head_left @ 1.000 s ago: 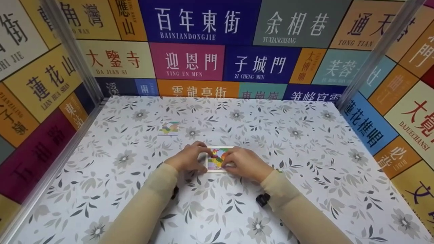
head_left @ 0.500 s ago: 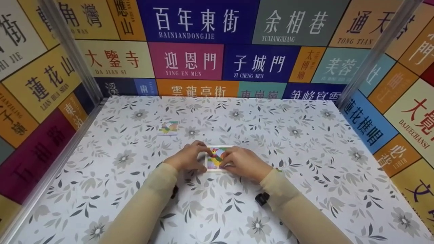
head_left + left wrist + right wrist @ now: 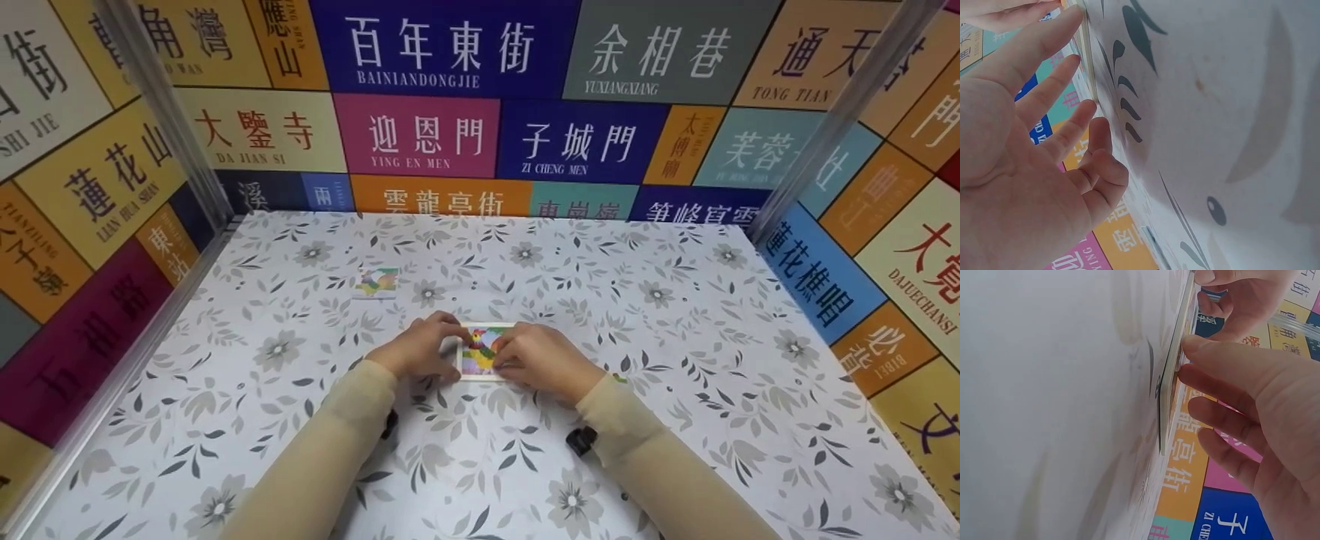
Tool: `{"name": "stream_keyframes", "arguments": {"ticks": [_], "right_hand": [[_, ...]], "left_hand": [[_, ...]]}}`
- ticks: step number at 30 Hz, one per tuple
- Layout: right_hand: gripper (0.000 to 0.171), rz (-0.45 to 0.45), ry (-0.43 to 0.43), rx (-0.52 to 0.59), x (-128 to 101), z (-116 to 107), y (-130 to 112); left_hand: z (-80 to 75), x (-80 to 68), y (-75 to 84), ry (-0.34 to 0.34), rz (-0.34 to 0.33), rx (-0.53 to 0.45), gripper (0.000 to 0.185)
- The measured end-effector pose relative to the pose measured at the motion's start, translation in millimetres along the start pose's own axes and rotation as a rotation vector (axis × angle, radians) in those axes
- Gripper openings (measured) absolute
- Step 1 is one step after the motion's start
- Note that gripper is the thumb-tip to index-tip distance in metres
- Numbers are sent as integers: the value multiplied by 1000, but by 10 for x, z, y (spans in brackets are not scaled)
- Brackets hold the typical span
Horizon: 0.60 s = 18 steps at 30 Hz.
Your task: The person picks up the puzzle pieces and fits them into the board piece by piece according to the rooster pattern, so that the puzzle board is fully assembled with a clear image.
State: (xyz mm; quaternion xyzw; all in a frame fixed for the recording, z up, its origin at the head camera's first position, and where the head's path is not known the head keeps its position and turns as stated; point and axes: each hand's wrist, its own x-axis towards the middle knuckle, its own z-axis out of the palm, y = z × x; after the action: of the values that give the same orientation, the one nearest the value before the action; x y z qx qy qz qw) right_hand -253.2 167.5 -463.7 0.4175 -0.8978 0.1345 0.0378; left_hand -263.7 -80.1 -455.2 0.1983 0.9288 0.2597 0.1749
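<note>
Both hands (image 3: pixel 480 358) unmoved on puzzle (image 3: pixel 482 351)

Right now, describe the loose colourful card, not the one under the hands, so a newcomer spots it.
On the floral table, look beyond the left hand toward the back-left. The small card lies alone there, untouched; the framed puzzle sits between both hands.

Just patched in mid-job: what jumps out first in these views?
Both hands meet at the table's middle on a small colourful puzzle board: the left hand touches its left edge with its fingertips, and the right hand presses on its right part. A second small colourful card lies alone, farther back and to the left on the floral tablecloth. Bright walls of Chinese street-name signs enclose the table.
</note>
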Motion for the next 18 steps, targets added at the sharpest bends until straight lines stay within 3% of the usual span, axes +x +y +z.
{"name": "stream_keyframes", "arguments": {"ticks": [6,18], "right_hand": [[8,-16,11,-6,6,-3,-3],[14,64,-31,67,-33,-16,-9]], "left_hand": [[-7,7,-2,-7,-11,-6,46],[-24,-53,-4,11,83,48,57]]}}
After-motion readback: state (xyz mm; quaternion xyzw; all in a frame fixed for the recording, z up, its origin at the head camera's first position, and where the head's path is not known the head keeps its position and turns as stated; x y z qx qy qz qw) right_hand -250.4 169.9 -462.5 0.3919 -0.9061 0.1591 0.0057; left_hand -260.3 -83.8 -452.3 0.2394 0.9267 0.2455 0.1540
